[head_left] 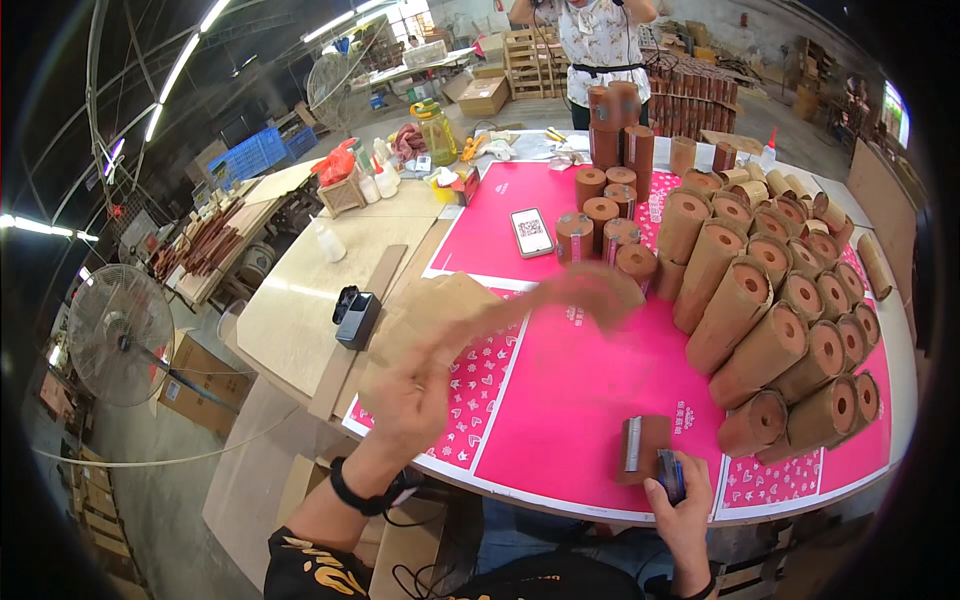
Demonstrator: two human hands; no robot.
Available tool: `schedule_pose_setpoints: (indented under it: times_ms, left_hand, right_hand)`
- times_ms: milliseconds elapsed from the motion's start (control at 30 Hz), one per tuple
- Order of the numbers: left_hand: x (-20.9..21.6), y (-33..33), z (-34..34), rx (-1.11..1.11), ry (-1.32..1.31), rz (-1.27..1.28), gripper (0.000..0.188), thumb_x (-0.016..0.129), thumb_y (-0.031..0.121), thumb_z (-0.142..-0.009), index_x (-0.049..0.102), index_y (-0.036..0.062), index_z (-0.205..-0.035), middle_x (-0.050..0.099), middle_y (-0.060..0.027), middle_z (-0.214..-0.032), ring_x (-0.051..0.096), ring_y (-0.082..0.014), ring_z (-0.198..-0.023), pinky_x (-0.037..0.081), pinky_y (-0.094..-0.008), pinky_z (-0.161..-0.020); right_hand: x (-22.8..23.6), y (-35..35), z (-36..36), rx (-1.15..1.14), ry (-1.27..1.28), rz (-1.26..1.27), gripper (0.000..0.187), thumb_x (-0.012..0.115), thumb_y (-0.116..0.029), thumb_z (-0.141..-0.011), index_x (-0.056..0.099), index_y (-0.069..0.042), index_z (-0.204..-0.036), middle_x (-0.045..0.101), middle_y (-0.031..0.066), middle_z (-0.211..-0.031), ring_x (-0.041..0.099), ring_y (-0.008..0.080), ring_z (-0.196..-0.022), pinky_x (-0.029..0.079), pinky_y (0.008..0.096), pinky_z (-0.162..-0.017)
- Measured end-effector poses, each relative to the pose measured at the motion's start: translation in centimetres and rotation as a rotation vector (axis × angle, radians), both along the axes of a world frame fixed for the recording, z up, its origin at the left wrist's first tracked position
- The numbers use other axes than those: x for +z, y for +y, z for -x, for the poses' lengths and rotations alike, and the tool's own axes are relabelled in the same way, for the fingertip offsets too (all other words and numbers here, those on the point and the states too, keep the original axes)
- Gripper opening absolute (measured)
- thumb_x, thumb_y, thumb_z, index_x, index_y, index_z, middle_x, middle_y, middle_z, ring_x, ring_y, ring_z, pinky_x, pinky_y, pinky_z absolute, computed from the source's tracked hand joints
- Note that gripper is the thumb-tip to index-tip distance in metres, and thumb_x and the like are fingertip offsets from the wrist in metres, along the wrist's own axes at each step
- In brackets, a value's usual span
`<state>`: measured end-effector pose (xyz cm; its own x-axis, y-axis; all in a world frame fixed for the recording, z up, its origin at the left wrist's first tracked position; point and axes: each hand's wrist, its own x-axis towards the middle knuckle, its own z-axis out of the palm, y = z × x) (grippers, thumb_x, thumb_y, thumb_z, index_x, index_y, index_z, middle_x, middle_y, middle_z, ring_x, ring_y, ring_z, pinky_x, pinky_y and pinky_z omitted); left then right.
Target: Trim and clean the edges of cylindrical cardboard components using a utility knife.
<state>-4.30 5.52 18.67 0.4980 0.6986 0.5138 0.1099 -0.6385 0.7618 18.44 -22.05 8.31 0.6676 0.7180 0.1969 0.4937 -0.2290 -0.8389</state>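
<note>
Hands: 2, both occupied. Left hand [410,400]: fingers closed round one end of a brown paper strip [540,290], count 1. Right hand [685,505]: fingers curled about a small dark-blue tool [671,477], count 1; kind of tool not clear.

Position: strip runs from the left hand up and to the right, arching over the pink sheet [600,390], far end curled; blurred. Brown paper [440,300] lies behind it; whether also held, cannot tell. One brown roll [650,445] with a silvery strip on its side sits just beyond the tool, forward and slightly left of the right hand; contact with the tool not clear.

Other counts: paper-wrapped rolls [735,295] piled at right, more than twenty, exact number hidden by overlap; visible ends mostly show a round hole. Shorter brown rolls [600,212] stand upright mid-table, several, some stacked. Phone [532,232], 1. Black device [357,318], 1, on the wooden board. Fans [120,335], 2. Co-worker [605,50], 1, at the far side.

Containers: wooden box [343,194], 1, red plastic bag in its top. Yellow box [463,188], 1, white tissue at its top. Green jug [435,135], 1, lidded. Blue crates [248,155], 2, contents not discernible.
</note>
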Motion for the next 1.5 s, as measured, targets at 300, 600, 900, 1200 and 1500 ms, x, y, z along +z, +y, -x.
schedule_pose_setpoints:
  times_ms: [300, 600, 900, 1200, 1500]
  left_hand:
    - [-9.7, 6.9, 7.5, 0.251, 1.013, -0.417, 0.073, 0.075, 0.057, -0.079, 0.065, 0.0091, -0.134, 0.021, -0.0393, -0.159, 0.006, -0.0611, -0.149, 0.0, -0.0766, -0.114]
    - [-10.1, 11.4, 5.4, 0.466, 0.812, -0.115, 0.095, 0.08, 0.071, -0.065, 0.056, -0.0032, -0.12, 0.036, -0.0385, -0.146, 0.024, -0.0578, -0.143, 0.018, -0.0644, -0.118]
    - [-9.4, 8.0, 7.2, 0.826, 0.983, -0.234, 0.076, 0.078, 0.064, -0.074, 0.063, 0.0005, -0.112, 0.054, -0.0293, -0.129, 0.051, -0.0427, -0.124, 0.042, -0.0526, -0.103]
    - [-9.4, -8.1, -9.4, -0.258, 0.268, 1.055, 0.083, 0.081, 0.024, -0.089, 0.031, 0.0008, -0.151, 0.061, -0.0183, -0.117, 0.063, -0.0209, -0.105, 0.055, -0.0328, -0.083]
    - [-13.1, -14.8, -11.6, -0.604, 0.098, 0.883, 0.103, 0.088, 0.008, -0.08, 0.021, 0.0014, -0.159, 0.042, -0.019, -0.146, 0.056, -0.0238, -0.122, 0.051, -0.0355, -0.1]
  right_hand:
    - [0.4, 0.4, 0.9, -0.016, -0.182, 0.139, 0.061, 0.084, -0.028, -0.083, 0.057, -0.006, -0.133, 0.056, 0.021, -0.127, 0.059, 0.0372, -0.117, 0.051, 0.0446, -0.097]
    - [-0.3, 0.3, 0.3, -0.035, -0.107, 0.079, 0.058, 0.084, -0.029, -0.082, 0.061, -0.007, -0.131, 0.06, 0.0194, -0.124, 0.058, 0.0387, -0.117, 0.049, 0.0455, -0.099]
    - [-0.6, -0.6, 0.5, -0.12, 0.313, 0.03, 0.065, 0.085, -0.026, -0.082, 0.057, -0.004, -0.136, 0.065, 0.0211, -0.128, 0.061, 0.0358, -0.122, 0.046, 0.0421, -0.106]
    - [-3.3, 0.4, 0.9, 0.046, 0.236, -0.065, 0.07, 0.087, -0.02, -0.075, 0.054, -0.005, -0.135, 0.061, 0.0174, -0.135, 0.061, 0.03, -0.123, 0.049, 0.0373, -0.102]
    - [-5.8, -7.3, -0.7, 0.146, 0.35, -0.258, 0.071, 0.082, 0.005, -0.077, 0.044, -0.008, -0.135, 0.048, 0.0221, -0.152, 0.049, 0.0278, -0.14, 0.041, 0.038, -0.112]
